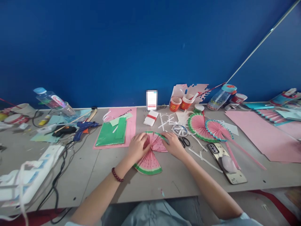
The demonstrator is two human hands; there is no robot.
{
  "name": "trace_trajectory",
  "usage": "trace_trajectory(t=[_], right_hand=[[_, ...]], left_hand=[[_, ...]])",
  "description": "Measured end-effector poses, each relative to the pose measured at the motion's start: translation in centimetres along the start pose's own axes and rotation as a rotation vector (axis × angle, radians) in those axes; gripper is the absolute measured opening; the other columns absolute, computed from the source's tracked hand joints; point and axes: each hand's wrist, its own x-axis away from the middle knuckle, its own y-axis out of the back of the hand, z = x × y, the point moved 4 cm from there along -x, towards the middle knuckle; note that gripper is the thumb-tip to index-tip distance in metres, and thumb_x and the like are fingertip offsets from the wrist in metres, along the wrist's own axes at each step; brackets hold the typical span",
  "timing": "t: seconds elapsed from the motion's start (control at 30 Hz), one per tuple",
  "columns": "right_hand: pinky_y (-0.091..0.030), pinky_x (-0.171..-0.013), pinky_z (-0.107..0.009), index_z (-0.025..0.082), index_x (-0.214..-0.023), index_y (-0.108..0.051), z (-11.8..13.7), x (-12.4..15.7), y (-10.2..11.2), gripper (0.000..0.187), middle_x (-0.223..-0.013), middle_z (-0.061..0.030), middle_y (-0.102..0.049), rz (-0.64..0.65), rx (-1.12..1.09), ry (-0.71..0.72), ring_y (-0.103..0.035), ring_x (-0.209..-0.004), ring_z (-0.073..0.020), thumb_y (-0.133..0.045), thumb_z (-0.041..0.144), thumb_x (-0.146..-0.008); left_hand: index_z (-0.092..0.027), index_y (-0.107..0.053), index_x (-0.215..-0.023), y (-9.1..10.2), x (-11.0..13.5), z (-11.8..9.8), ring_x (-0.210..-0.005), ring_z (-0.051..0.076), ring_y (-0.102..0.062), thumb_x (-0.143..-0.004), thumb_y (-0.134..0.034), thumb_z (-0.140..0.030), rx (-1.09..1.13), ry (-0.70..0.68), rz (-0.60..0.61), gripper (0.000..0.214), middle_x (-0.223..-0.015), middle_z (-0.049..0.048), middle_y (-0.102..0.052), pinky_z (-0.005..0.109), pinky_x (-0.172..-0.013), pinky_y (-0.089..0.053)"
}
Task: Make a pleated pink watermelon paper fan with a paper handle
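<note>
A pleated paper fan (150,164) patterned like a watermelon, pink with dark specks and a green rim, lies partly spread on the table in front of me. Its folds gather at the middle, with one wedge opening toward me and others fanning out behind and to the right. My left hand (138,145) has its fingers curled over the fan's left side, thumb near the gathered centre. On the right part, my right hand (174,145) grips the outer edge with bent fingers. Black scissors (185,142) lie just beside the right hand, partly hidden by it.
Left stand a blue glue gun (86,128), a white power strip (41,172) and green paper (110,135). Finished-looking fans (199,125), paper strips (201,157) and a phone (228,164) lie to the right. Red paper cups (175,104) stand near the blue wall (117,53).
</note>
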Motion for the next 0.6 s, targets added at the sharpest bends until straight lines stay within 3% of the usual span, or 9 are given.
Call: trace_trajectory(t=[0.2,0.3,0.4,0.5,0.6], right_hand=[[-0.048,-0.067,-0.029,0.016,-0.1,-0.061,-1.5,-0.2,-0.5,0.023,-0.077,-0.003,-0.063,-0.041,-0.335,-0.212,-0.061,-0.069,-0.0167,-0.054,0.02,-0.079],[-0.049,-0.063,-0.026,0.015,-0.098,-0.062,-2.1,-0.3,-0.5,0.023,-0.079,-0.0024,-0.061,-0.047,-0.414,-0.259,-0.061,-0.066,-0.0143,-0.055,0.019,-0.077],[-0.05,-0.068,-0.027,0.016,-0.096,-0.065,-1.7,-0.3,-0.3,0.023,-0.085,-0.0049,-0.063,-0.03,-0.313,-0.162,-0.062,-0.074,-0.0157,-0.055,0.013,-0.076],[-0.048,-0.082,-0.032,0.017,-0.096,-0.069,-0.5,-0.2,-0.2,0.026,-0.092,-0.0068,-0.067,0.058,-0.15,0.011,-0.061,-0.087,-0.0185,-0.05,0.008,-0.08],[-0.045,-0.089,-0.034,0.019,-0.097,-0.072,0.2,0.0,-0.1,0.033,-0.1,-0.0076,-0.067,0.122,0.006,0.082,-0.058,-0.097,-0.0202,-0.046,0.004,-0.082]], left_hand=[[-0.016,-0.053,-0.129,-0.6,0.3,-0.9,-0.124,0.026,-0.048,-0.086,-0.054,-0.03,0.049,-0.111,0.129,0.045,-0.133,0.0113,-0.055,0.044,-0.105,-0.038],[-0.018,-0.05,-0.133,-0.7,0.6,-1.6,-0.129,0.026,-0.043,-0.082,-0.054,-0.021,0.047,-0.141,0.184,0.051,-0.138,0.0101,-0.052,0.045,-0.11,-0.033],[-0.02,-0.05,-0.134,-0.9,0.8,-2.2,-0.134,0.029,-0.037,-0.082,-0.051,-0.017,0.017,-0.153,0.217,0.052,-0.143,0.0097,-0.047,0.049,-0.11,-0.031],[-0.019,-0.05,-0.134,-1.1,0.9,-2.5,-0.135,0.03,-0.035,-0.084,-0.048,-0.015,-0.012,-0.164,0.226,0.051,-0.144,0.0112,-0.045,0.05,-0.109,-0.032],[-0.021,-0.049,-0.135,-1.3,0.9,-2.6,-0.135,0.03,-0.036,-0.084,-0.047,-0.014,-0.038,-0.177,0.24,0.052,-0.144,0.0116,-0.044,0.051,-0.108,-0.033]])
